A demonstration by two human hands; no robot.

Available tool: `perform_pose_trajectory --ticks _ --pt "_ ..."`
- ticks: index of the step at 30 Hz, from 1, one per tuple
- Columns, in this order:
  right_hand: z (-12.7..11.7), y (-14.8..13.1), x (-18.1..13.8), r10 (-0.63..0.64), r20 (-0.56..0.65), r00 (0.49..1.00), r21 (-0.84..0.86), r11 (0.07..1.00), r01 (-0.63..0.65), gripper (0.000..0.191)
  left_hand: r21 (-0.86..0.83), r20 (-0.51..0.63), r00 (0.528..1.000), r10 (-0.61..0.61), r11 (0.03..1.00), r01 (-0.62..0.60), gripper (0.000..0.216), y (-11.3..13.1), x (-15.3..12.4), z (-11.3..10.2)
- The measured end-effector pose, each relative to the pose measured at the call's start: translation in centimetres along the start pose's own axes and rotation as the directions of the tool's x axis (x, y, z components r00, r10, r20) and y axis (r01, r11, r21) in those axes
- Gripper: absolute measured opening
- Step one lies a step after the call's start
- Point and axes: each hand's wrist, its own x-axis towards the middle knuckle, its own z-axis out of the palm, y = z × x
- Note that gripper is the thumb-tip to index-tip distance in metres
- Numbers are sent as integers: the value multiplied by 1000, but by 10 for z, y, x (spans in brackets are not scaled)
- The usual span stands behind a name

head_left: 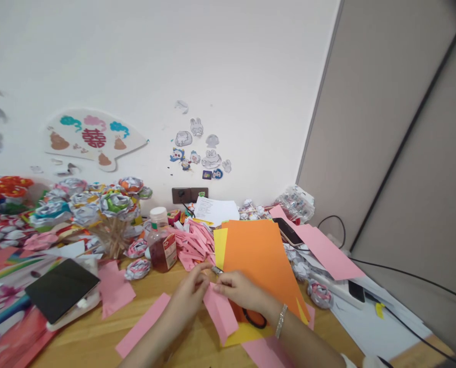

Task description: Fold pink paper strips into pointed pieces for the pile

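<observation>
A folded pink paper strip [221, 312] hangs between my two hands above the table. My left hand [192, 289] has its fingers closed at the strip's upper left corner. With thumb and fingers, my right hand [239, 289] pinches the strip's top edge on the other side. Just beyond the fingertips shows a small dark and silver object [217, 270], partly hidden, whose kind I cannot make out. Under my right hand is a stack of orange paper [254, 250] with yellow sheets [220, 248] beneath it. A black loop [256, 321] lies by my right wrist.
Cut pink strips [193, 240] are heaped behind my hands, beside a bottle of reddish liquid [162, 245]. Paper flowers [115, 204] crowd the left. A black tablet-like device [62, 289] lies at left. At right are a phone [287, 231], cables and a power strip [337, 290].
</observation>
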Motion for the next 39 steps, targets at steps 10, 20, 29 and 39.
perform_pose_trajectory --ticks 10,20,29,39 --pt "-1 -3 0 -16 -18 1000 -24 1000 15 36 46 24 1000 -11 999 10 33 2 1 -1" --pt "1 3 1 -18 -21 1000 -102 995 15 37 118 35 999 -5 993 1 33 1 -1 -1" --pt "3 3 2 14 -16 1000 -94 995 -15 38 128 47 998 32 991 -37 32 0 -1 0" --pt "3 -2 -1 18 -39 999 -68 997 -21 34 92 -7 1000 25 995 -24 31 1 -3 3"
